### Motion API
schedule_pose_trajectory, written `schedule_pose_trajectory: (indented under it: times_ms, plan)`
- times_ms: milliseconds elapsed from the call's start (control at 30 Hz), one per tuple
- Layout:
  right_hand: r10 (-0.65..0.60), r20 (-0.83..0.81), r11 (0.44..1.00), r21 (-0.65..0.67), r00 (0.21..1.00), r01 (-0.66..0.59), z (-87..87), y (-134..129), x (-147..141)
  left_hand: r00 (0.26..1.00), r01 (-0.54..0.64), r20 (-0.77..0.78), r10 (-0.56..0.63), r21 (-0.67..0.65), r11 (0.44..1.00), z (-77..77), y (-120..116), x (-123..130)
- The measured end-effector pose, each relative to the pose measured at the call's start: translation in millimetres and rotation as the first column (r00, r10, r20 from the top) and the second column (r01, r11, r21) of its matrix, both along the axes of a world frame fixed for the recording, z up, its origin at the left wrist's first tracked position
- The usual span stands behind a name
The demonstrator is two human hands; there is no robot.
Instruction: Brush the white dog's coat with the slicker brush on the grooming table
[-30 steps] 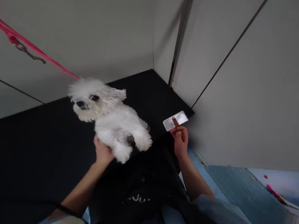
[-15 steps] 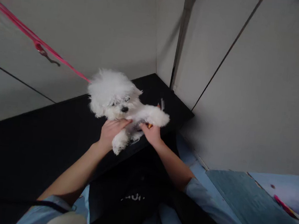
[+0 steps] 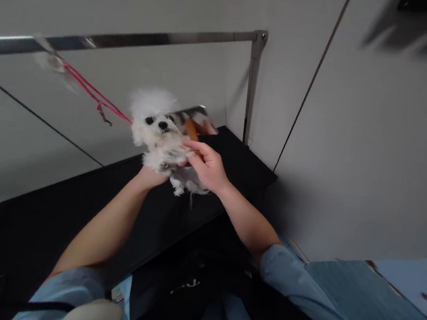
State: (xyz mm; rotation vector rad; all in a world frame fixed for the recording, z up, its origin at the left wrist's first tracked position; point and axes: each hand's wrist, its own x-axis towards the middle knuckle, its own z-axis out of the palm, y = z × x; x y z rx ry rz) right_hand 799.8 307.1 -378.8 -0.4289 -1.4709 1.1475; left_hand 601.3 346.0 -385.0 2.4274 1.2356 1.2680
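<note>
Leash (image 3: pixel 122 114), pink and doubled, slopes down from a metal bar (image 3: pixel 134 39) to the neck of the white dog (image 3: pixel 153 133), and a small hook (image 3: pixel 106 119) hangs from it. The bar crosses above the black counter (image 3: pixel 47 214) and joins a post (image 3: pixel 252 90) near the grey wall (image 3: pixel 352 144). Beyond my right sleeve (image 3: pixel 282 264) I see a teal mat (image 3: pixel 366 303) on the pale blue floor. The dog is held upright over the middle of the counter. My left hand (image 3: pixel 154 176) is under its front part; its fingers are hidden by the fur, so I cannot tell how far they are closed. My right hand (image 3: pixel 207 167) has its fingers closed around the handle of the brush (image 3: pixel 191 128), whose shiny head is just beside the dog's face and covers one side of it. This hand also blocks part of the chest from my view. Half a second ago, the brush was mostly behind a front leg that stretched to the right; now it is raised and visible, the dog's face is turned to me, and the bar has come into view.
</note>
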Motion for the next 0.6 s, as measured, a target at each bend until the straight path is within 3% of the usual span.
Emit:
schedule_pose_trajectory:
  times_ms: [67,167,233,300,333,400,467,500,533,600]
  plan:
    - [0.078,-0.176,0.974,-0.196,0.981,-0.112,-18.4,-2,-5,0.993,-0.103,0.067,0.100,0.052,0.993,12.6,8,-10]
    - [0.218,-0.228,0.822,-0.481,0.949,-0.305,-62.3,-22,-27,0.947,-0.274,0.194,0.256,0.072,0.959,31.9,14,-22]
    - [0.287,-0.070,0.696,-0.670,0.955,-0.259,-90.7,-38,-46,0.924,-0.315,0.242,0.297,0.038,0.948,44.5,14,-28]
    - [0.271,0.187,0.669,-0.742,0.944,-0.046,-105.9,-47,-60,0.914,-0.336,0.248,0.322,0.015,0.942,55.8,13,-30]
    - [0.240,0.248,0.683,-0.730,0.939,0.019,-106.7,-46,-64,0.915,-0.340,0.235,0.328,0.010,0.941,60.9,12,-31]
    - [0.112,0.282,0.771,-0.630,0.953,0.096,-97.9,-36,-68,0.932,-0.320,0.189,0.310,0.021,0.947,70.5,12,-30]
    - [0.011,0.251,0.856,-0.503,0.968,0.120,-85.0,-24,-68,0.957,-0.267,0.133,0.258,0.050,0.962,80.1,13,-29]
    - [0.015,0.248,0.861,-0.495,0.969,0.113,-80.6,-20,-68,0.966,-0.241,0.112,0.233,0.065,0.968,84.9,14,-28]
    - [0.060,0.251,0.838,-0.538,0.966,0.088,-78.4,-19,-68,0.972,-0.222,0.096,0.214,0.078,0.972,89.6,16,-27]
    - [0.240,0.235,0.705,-0.709,0.942,-0.002,-78.3,-23,-68,0.979,-0.196,0.086,0.188,0.101,0.975,97.8,20,-24]
